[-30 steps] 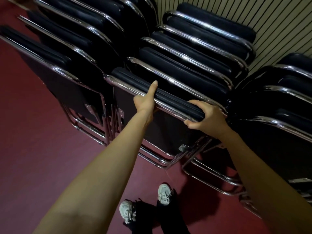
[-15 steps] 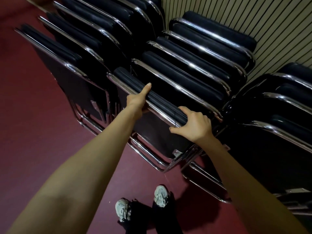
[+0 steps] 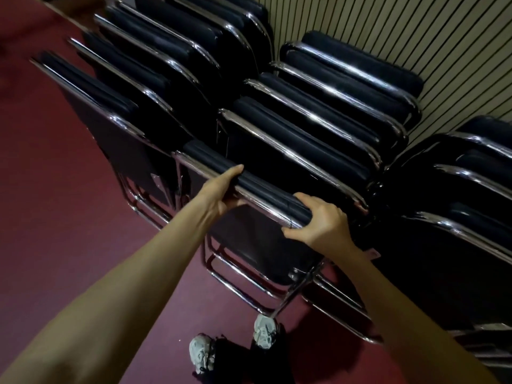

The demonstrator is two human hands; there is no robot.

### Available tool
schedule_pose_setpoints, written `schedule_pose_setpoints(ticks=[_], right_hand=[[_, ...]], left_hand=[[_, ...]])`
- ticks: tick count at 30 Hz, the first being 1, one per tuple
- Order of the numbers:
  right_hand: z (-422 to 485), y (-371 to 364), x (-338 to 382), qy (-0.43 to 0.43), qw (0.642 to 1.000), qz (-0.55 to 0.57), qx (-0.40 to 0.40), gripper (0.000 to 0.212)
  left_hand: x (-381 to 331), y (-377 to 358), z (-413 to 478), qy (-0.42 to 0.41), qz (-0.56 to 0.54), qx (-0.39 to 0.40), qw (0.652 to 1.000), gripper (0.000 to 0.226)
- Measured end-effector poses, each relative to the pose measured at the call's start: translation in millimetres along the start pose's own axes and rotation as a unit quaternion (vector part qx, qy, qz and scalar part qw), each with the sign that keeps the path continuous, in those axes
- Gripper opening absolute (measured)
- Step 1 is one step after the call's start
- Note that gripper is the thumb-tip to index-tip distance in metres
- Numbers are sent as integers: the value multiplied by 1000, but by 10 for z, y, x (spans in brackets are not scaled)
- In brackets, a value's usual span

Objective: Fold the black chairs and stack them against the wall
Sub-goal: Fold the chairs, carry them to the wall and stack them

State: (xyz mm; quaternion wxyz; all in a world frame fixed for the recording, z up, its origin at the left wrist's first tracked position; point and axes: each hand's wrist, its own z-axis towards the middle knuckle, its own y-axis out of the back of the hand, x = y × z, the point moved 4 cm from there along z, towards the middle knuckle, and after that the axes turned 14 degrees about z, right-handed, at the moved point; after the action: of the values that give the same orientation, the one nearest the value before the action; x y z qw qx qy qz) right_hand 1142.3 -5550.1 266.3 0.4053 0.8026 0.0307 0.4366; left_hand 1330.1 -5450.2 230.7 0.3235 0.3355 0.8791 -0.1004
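Wears black trousers [image 3: 227, 356] above pale grey-white, mottled lace-up trainers [image 3: 201, 353], and goes bare along both forearms [image 3: 138, 286] down to the left hand [image 3: 221, 189] and right hand [image 3: 321, 225].

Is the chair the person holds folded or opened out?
Folded. The black padded chair with chrome frame has seat and back pressed flat together; left hand and right hand grip its top edge.
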Motion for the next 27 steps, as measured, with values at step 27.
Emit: schedule_pose_setpoints(ticks=[27], right_hand=[[183, 128, -277, 24, 996, -41, 69, 100]], left_hand=[[-12, -193, 12, -34, 2, -15, 999, 53]])
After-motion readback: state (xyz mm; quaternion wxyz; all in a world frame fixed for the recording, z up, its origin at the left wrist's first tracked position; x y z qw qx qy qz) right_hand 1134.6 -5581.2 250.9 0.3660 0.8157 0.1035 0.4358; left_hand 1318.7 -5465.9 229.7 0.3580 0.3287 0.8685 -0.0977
